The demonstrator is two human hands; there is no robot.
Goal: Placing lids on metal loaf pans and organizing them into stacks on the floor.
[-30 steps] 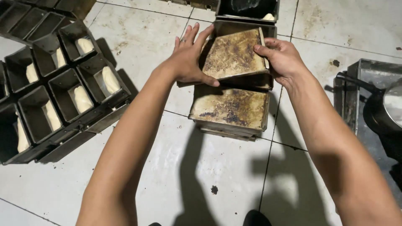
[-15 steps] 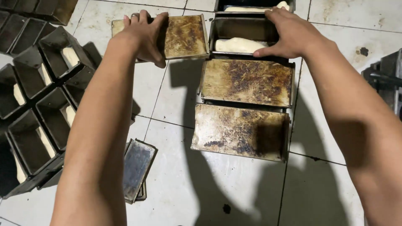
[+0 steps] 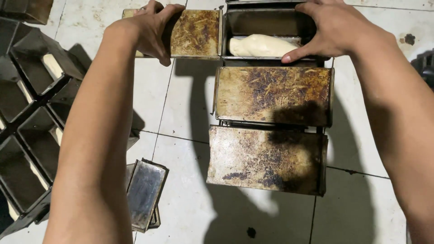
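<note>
Steel, dull and scratched, lies nearest: a small stack of spare lids (image 3: 145, 193) sits on the white tiled floor (image 3: 181, 113) down by the person's left forearm; to the left of that a rack of strapped tins (image 3: 31, 131) runs up the edge, dark inside, with pale dough showing at the bottom of a few; just right of centre a lidded tin (image 3: 266, 160) lies close to the feet, its flat cover burnt brown and blotched; a second lidded tin (image 3: 273, 96) sits directly beyond it, the two touching edge to edge, its cover just as stained; beyond that again stands an open tin (image 3: 271, 21), touching the second one, with a pale lump of dough (image 3: 262, 45) lying in its bottom; the right hand (image 3: 332, 29) rests over the right end of this open tin, fingers spread flat across the rim and thumb along the near edge, steadying rather than gripping; the left hand (image 3: 151, 29) is curled round the left end of a loose lid (image 3: 194, 33), thumb over the near edge and fingers over the far one; that lid is held flat just left of the open tin, its right edge meeting the tin's left wall.
</note>
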